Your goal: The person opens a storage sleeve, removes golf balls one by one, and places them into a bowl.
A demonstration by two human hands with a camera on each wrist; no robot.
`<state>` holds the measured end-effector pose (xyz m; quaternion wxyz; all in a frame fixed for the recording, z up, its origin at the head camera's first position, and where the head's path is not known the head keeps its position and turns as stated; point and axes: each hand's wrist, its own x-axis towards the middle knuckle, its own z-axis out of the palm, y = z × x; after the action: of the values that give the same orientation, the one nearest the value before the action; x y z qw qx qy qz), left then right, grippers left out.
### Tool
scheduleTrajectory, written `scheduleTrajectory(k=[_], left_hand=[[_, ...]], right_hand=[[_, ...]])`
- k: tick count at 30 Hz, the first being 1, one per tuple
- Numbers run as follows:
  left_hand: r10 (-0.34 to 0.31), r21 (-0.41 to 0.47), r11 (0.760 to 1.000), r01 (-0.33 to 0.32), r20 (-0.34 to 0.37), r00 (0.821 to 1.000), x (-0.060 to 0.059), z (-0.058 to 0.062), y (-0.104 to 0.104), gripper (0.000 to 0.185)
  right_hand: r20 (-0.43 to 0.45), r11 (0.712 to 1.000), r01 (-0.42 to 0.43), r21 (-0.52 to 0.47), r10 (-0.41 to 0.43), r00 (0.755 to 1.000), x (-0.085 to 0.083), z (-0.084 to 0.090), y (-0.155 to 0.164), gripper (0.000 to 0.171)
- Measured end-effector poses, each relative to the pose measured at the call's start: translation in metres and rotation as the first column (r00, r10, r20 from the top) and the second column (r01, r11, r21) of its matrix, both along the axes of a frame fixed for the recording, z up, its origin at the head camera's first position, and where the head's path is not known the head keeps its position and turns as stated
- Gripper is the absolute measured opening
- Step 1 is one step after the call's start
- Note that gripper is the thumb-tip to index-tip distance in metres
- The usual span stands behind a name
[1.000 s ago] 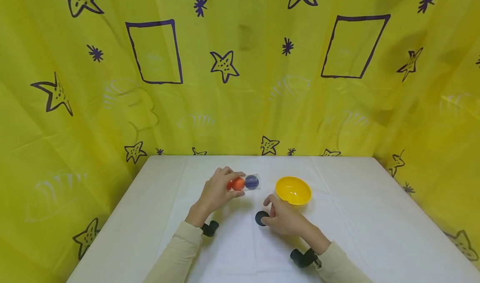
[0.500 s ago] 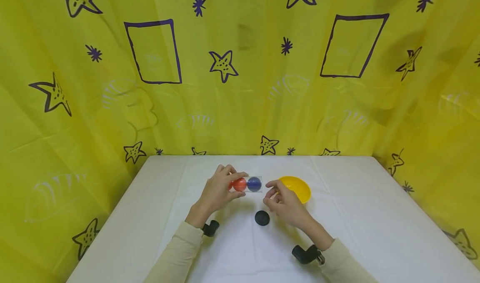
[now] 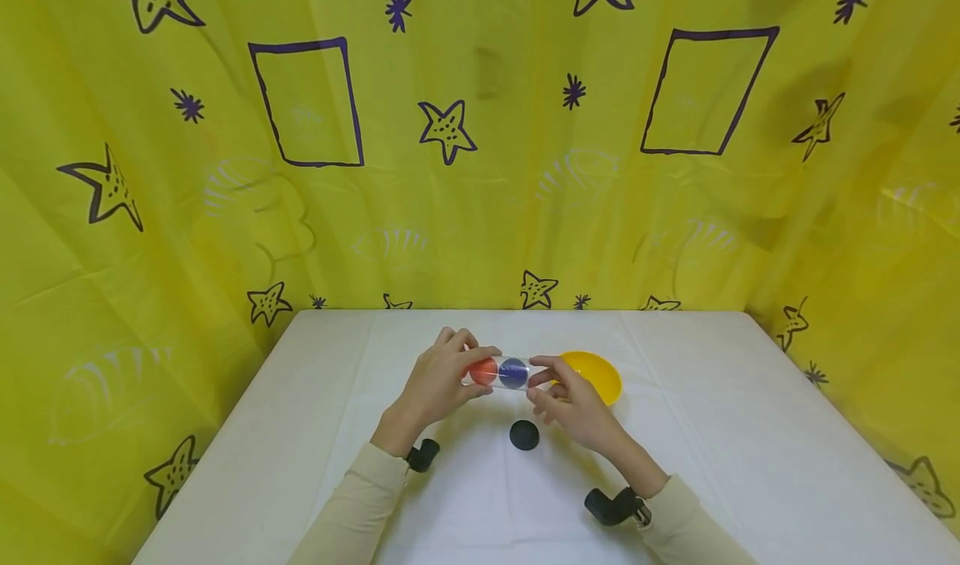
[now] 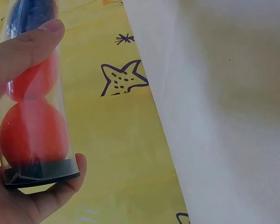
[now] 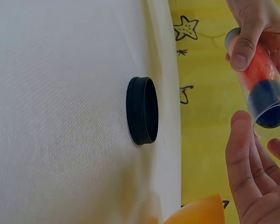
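My left hand (image 3: 438, 379) grips a clear plastic tube (image 4: 60, 105) that lies roughly level above the table. Inside are two red balls (image 4: 33, 133) and a blue ball (image 3: 513, 372), the blue one nearest the uncovered right end. A black cap (image 4: 42, 173) closes the tube's other end, seen in the left wrist view. At the uncovered end, the thumb and index finger of my right hand (image 3: 573, 404) pinch the rim from either side. On the table below lies a loose black cap (image 5: 142, 111), tilted hollow side toward the right wrist camera.
A yellow bowl (image 3: 600, 376) stands just behind my right hand, partly hidden by it. White cloth covers the table (image 3: 420, 515). A yellow curtain (image 3: 495, 215) with drawn stars hangs around the back and sides.
My right hand has risen from beside the loose cap, leaving it on the table, and come to the tube's uncovered end. The tube has shifted slightly right in my left hand.
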<state>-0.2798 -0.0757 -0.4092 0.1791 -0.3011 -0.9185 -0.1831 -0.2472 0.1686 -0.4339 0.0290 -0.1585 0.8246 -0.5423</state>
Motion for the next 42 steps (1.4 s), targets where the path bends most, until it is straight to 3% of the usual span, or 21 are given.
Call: scheduleTrajectory(k=[7,31,42], left_hand=[[-0.008,-0.001,1.000,0.008,-0.023,1.000,0.0002,0.0010,0.0001,0.051],[0.000,0.049,0.999,-0.002,0.031,1.000,-0.0034,-0.0042,-0.0013,0.050],[0.003,0.054,0.999,-0.005,0.049,0.999,-0.0020,-0.0043,-0.0022,0.049]], right_hand=[[0.020,1.000,-0.004,-0.006,0.004,1.000,-0.0003,0.0002,-0.0004,0.050],[-0.014,0.987,0.124,0.103,-0.124,0.992,-0.0006,0.0033,0.0045,0.049],[-0.033,0.984,0.151,0.090,-0.149,0.988,-0.0018,0.0056,0.0060,0.047]])
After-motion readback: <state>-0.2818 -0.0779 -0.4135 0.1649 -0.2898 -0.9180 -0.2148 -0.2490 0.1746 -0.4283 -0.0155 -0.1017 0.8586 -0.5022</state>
